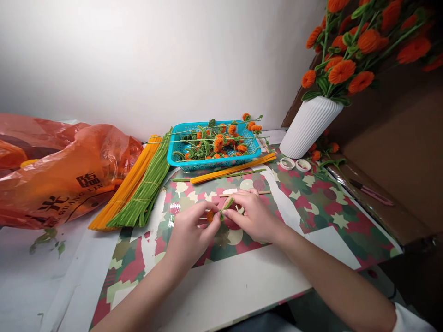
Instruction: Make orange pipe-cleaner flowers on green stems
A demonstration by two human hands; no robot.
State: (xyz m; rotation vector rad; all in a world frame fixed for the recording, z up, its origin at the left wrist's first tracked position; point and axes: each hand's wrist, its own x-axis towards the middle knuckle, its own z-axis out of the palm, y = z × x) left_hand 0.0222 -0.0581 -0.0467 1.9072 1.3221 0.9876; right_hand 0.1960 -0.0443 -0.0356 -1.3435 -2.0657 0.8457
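Observation:
My left hand (pixel 197 228) pinches a small orange pipe-cleaner flower (pixel 210 216), its petals partly hidden behind the fingers. Close against it, my right hand (pixel 252 213) grips a green pipe cleaner (pixel 229 203) between thumb and forefinger. The fingertips of both hands meet where the green piece joins the flower's base. Just behind the hands, a thin wooden stick (pixel 265 192) lies on the patterned table cover (pixel 238 236). Farther back, a bundle of yellow-orange pipe cleaners (pixel 235 168) rests in front of a blue basket (pixel 214 163).
Green pipe cleaners (pixel 145 184) and orange ones (pixel 126 184) lie bundled at left, beside an orange plastic bag (pixel 65 175). At right stand a white ribbed vase (pixel 309 127) of orange flowers, two white tape rolls (pixel 303 165) and a pink cutter (pixel 377 195).

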